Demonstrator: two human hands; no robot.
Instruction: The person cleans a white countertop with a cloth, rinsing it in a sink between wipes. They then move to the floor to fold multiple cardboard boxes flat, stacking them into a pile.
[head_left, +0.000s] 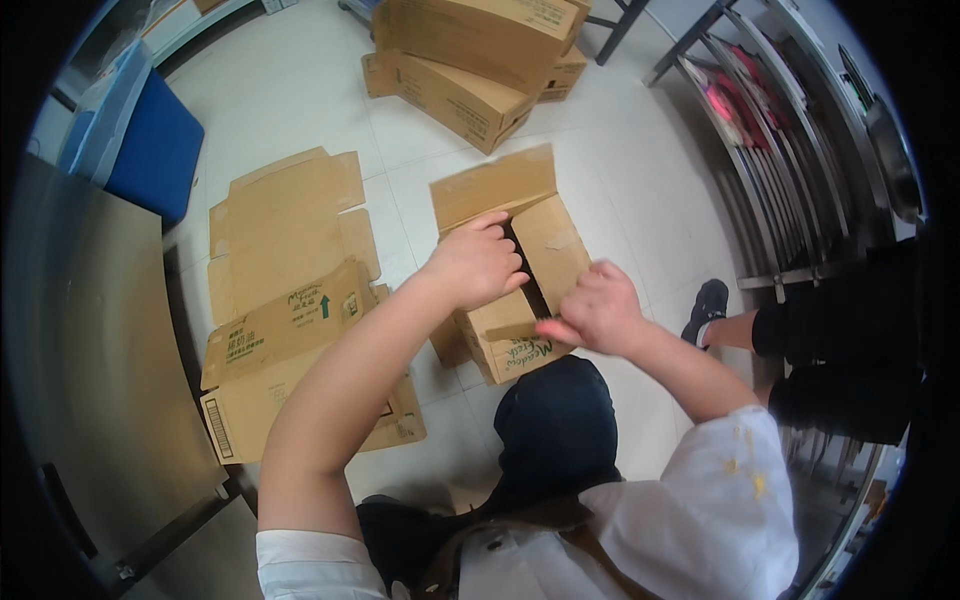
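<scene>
A cardboard box (559, 244) stands on the tiled floor just in front of my knee, its top flaps partly lifted, with a dark gap between two of them. My left hand (480, 262) lies on the flap left of the gap, fingertips bent over its edge into the gap. At the box's near right edge is my right hand (600, 307), fingers curled and thumb pointing left; whether it grips the cardboard is unclear. One wide flap stands up at the far side. The inside of the box is too dark to make out.
Flattened cardboard boxes (289, 225) lie on the floor at left, beside a steel cabinet (97, 300). Closed cartons (465, 97) are piled ahead. A blue bin (157, 142) stands at the upper left, a metal rack (765, 165) at right. Another person's leg and shoe (709, 307) are close on the right.
</scene>
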